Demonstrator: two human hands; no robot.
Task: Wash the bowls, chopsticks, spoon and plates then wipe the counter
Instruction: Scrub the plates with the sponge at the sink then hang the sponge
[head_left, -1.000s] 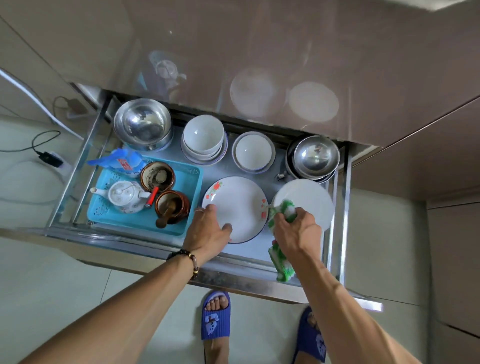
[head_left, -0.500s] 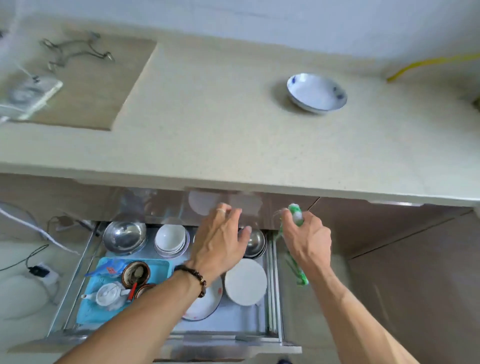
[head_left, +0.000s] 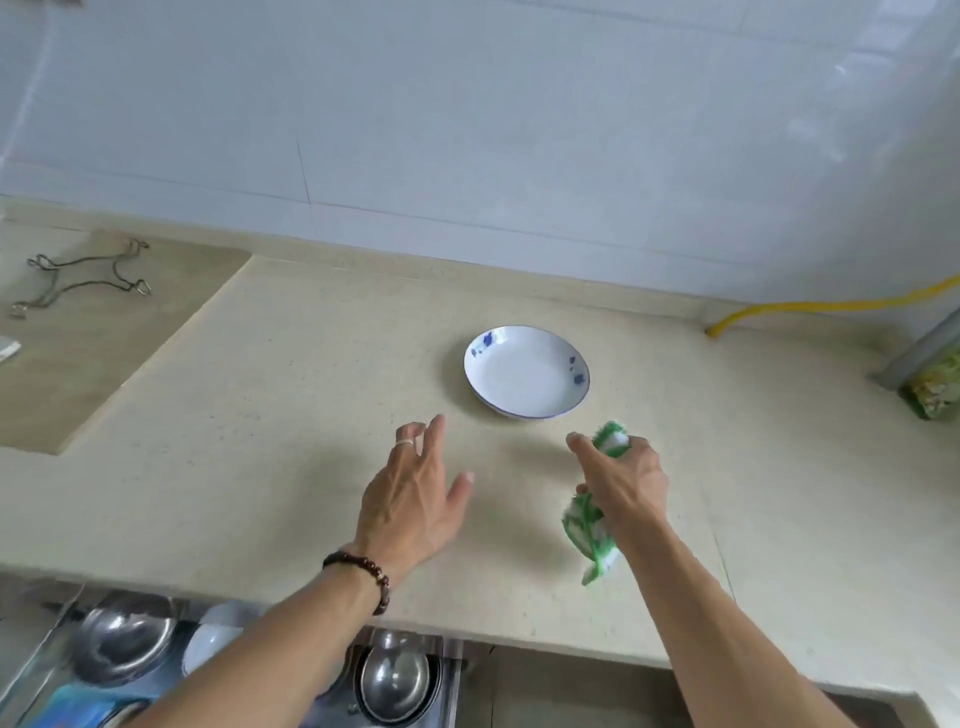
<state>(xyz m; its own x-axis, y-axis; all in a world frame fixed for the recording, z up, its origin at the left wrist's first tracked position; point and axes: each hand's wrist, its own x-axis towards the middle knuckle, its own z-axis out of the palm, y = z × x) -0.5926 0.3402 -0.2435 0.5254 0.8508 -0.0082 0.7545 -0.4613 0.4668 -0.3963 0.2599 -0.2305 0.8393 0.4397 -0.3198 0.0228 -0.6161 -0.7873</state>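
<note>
Your view has swung up from the open drawer (head_left: 260, 670) to the counter (head_left: 260, 415), and both hands have left the stored dishes. Your left hand (head_left: 415, 499) now reaches with fingers spread and holds nothing, just short of the 1 blue-patterned plate (head_left: 526, 371) on the counter. Your right hand (head_left: 626, 480) grips the green-and-white cloth (head_left: 589, 535), its index finger extended. The drawer is not yet closed, so I judge this plate goes away next, then the counter gets wiped.
</note>
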